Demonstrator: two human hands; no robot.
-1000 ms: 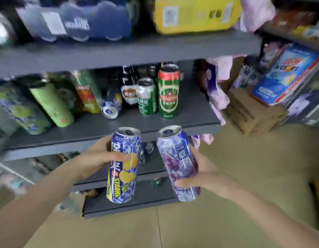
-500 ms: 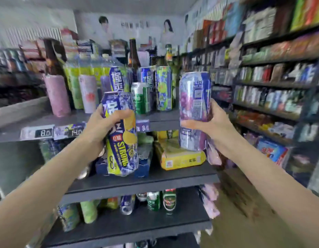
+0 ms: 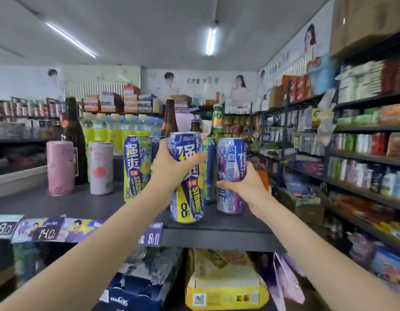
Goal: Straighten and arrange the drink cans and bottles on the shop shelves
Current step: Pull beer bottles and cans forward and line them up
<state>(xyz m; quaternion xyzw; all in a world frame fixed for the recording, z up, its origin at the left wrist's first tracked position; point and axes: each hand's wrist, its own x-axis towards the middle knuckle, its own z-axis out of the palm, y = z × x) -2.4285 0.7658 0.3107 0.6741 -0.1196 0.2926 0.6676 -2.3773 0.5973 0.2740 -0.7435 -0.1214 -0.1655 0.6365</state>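
Head view: left grip (image 3: 170,167) wraps yellow can (image 3: 187,178) mid-body.

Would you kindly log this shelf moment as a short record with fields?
left hand: left hand grips the lemon can, bottom at the shelf front
right hand: right hand grips the purple can, which stands on the shelf
shelf: top shelf, dark grey
neighbours: lime can left of the lemon can; two pink cans farther left
behind: brown bottle, green bottle
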